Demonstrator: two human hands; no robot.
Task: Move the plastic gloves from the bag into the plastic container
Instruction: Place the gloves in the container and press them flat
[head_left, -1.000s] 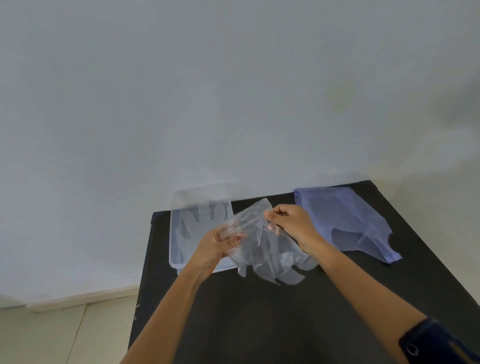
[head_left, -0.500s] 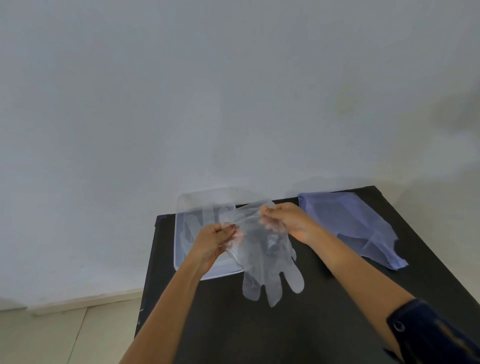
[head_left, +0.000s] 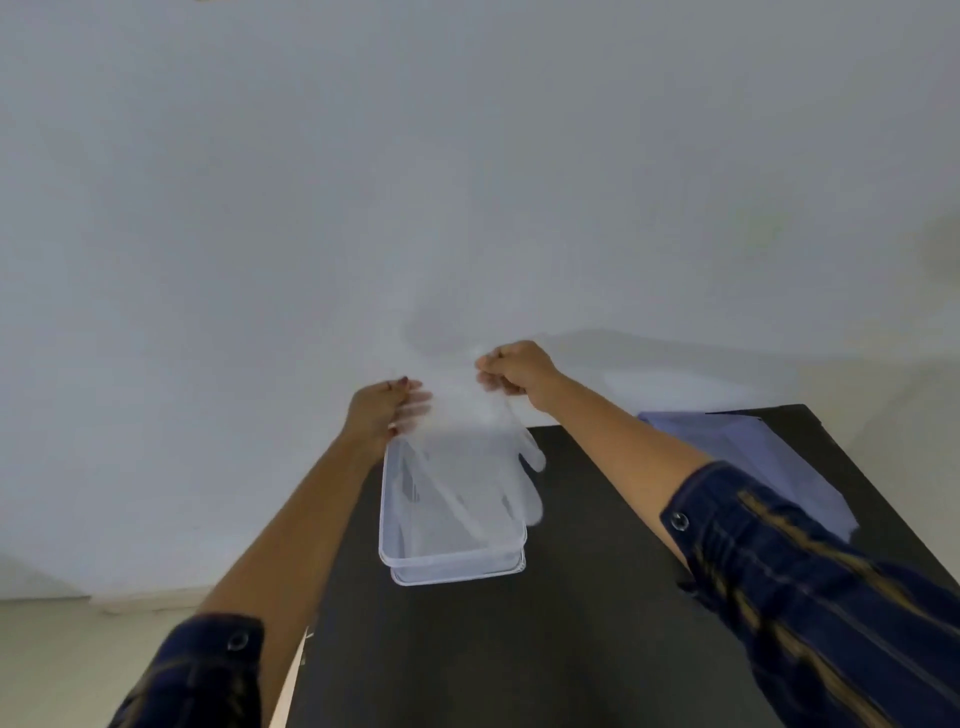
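Holding the plastic glove (head_left: 470, 457) by its cuff, left hand (head_left: 382, 415) and right hand (head_left: 514, 370) each pinched shut on the film, suspending it over the plastic container (head_left: 410, 564) on the dark table (head_left: 545, 649). Glove fingers hanging past the container's right rim. Risking a drape over that rim on release, or film clinging to skin. Bag (head_left: 743, 457) lying far right, well apart.

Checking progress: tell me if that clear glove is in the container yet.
Not yet. Both hands, left and right, hold the glove spread by its cuff, hanging over the container.
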